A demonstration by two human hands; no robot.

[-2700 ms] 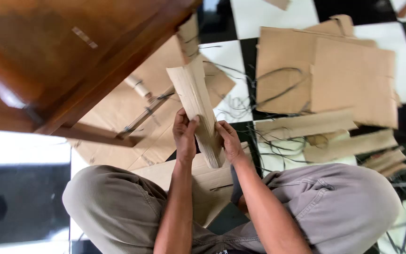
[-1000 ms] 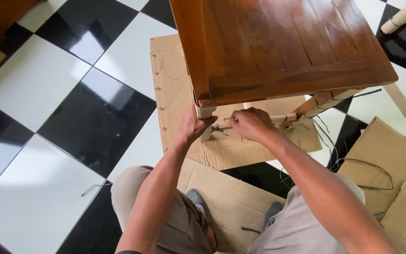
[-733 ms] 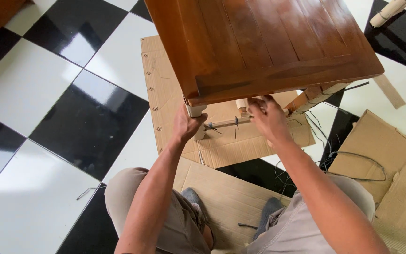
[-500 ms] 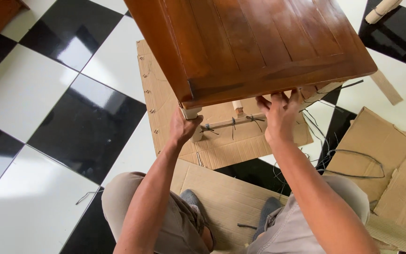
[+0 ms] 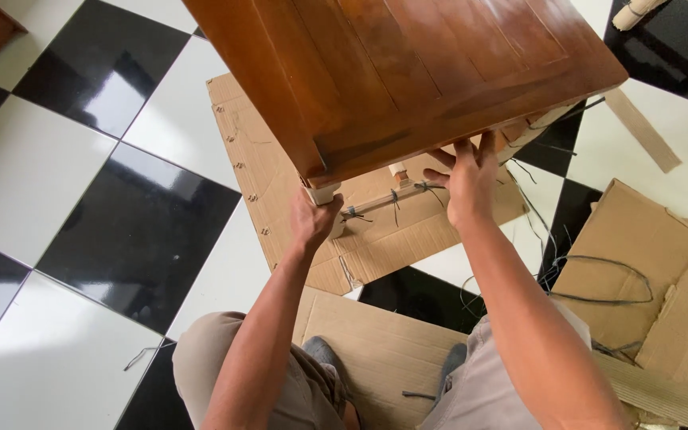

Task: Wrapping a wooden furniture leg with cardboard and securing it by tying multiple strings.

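We look straight down from our head at a polished brown wooden table (image 5: 408,72) that fills the upper middle of the view and stands on a black-and-white checkered tile floor (image 5: 57,183). Our left hand (image 5: 314,219) reaches under the table's near left corner and is clenched around the table leg (image 5: 324,195) there, which is wrapped in pale cardboard; the fingers curl around the wrapping just below the tabletop. Our right hand (image 5: 468,179) is at the table's near edge, toward its right half, fingers spread and pressed up against the underside of the edge, thumb out to the left; it is open rather than closed on anything. Between our two hands, below the near edge, a thin pale rail (image 5: 392,197) runs from the wrapped leg toward the right, tied with dark plastic straps (image 5: 396,197) whose loose ends stick out. Under the table lies a flattened cardboard sheet (image 5: 280,183) with a row of staples along its left edge. A second cardboard sheet (image 5: 376,342) lies nearer to us, between our knees, which are in beige trousers (image 5: 209,358). At the right edge of the view more cardboard pieces (image 5: 662,263) are piled on the floor, with a loop of dark strapping (image 5: 607,279) lying across them. A narrow cardboard strip (image 5: 643,131) rests on a white tile beyond the table's near right corner.
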